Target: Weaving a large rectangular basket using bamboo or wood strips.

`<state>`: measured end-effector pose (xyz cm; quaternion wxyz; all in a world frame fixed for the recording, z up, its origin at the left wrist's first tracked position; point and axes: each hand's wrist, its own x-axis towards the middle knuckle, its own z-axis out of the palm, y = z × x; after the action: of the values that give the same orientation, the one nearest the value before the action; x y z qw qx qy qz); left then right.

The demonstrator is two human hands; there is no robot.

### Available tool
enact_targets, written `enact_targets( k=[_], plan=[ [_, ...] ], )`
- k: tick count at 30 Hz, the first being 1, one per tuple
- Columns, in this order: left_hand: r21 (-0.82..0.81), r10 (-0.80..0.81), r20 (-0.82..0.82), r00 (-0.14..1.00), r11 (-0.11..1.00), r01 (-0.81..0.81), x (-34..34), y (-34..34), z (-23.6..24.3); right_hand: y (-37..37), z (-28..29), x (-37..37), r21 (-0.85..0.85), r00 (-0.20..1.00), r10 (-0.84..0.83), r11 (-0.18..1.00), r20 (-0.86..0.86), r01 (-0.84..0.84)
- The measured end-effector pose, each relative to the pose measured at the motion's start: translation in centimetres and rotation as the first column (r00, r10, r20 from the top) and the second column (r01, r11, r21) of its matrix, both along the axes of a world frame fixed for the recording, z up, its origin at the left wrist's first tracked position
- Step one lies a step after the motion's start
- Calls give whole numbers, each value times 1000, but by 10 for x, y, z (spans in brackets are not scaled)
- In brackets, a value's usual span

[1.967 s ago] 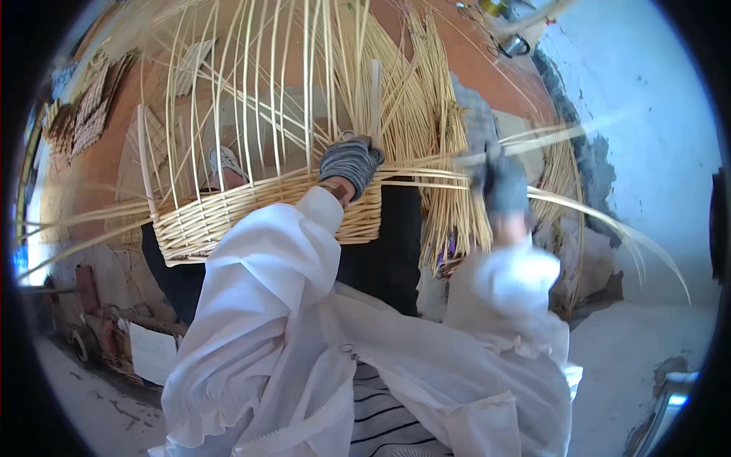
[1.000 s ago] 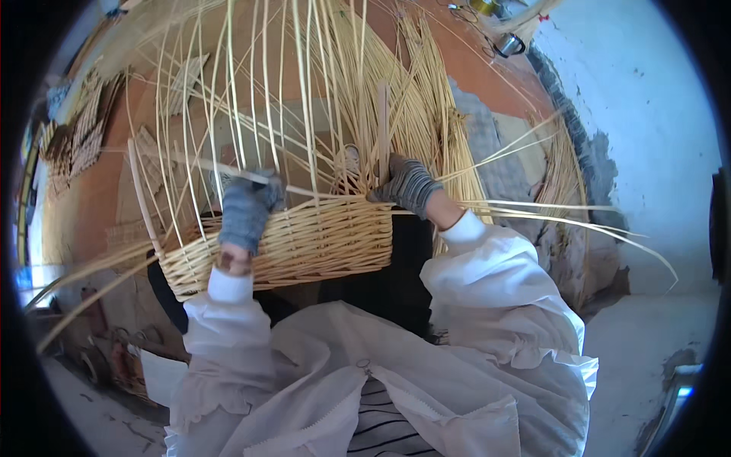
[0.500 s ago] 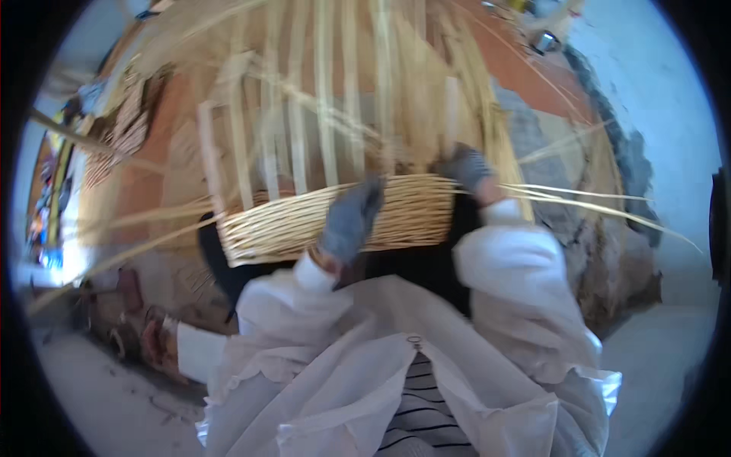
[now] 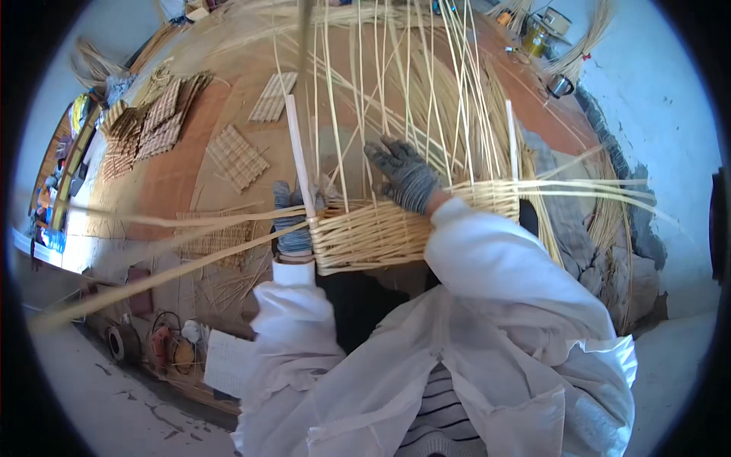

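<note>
A woven wicker panel [image 4: 373,240] lies across my lap, with thin upright stakes [image 4: 362,114] rising from its top edge and a thick pale post [image 4: 298,148] at its left end. My left hand [image 4: 291,225], in a grey glove, is at that left end, its fingers partly hidden behind the post and closed round the panel's end. Long loose canes [image 4: 190,221] pass over this hand and stick out to the left. My right hand [image 4: 407,179], gloved too, lies on the panel's top edge among the stakes, fingers stretched and apart. A second post [image 4: 511,137] stands at the right end.
Small woven mats [image 4: 237,156] and a stack of woven pieces [image 4: 156,118] lie on the floor at the left. Bundles of canes [image 4: 609,202] lie at the right, near a metal kettle [image 4: 560,85] by the wall. A tape roll [image 4: 122,343] sits lower left.
The panel has shifted to the right in view. My left hand has gone from the panel's middle to its left end; my right hand has moved left from the right end onto the stakes.
</note>
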<state>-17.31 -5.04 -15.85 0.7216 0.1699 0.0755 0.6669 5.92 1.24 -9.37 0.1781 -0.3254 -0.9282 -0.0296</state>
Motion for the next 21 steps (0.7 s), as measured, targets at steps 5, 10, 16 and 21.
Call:
enact_targets(
  k=[5,10,16,21],
  plan=[
    [-115,71,-247,966,988,-102,-26,9,-27,-13,8,-28,65,995,-11,998,-99,18],
    [0,332,-553,764,917,-399,-26,-4,7,-92,53,-108,-166,967,129,972,-221,-168],
    [-10,343,-440,830,922,-387,-19,30,18,-91,107,-178,-408,959,165,911,233,-57],
    [-279,317,-312,896,871,-405,-17,20,20,-104,5,-117,-261,187,-201,453,-962,-853]
  ],
)
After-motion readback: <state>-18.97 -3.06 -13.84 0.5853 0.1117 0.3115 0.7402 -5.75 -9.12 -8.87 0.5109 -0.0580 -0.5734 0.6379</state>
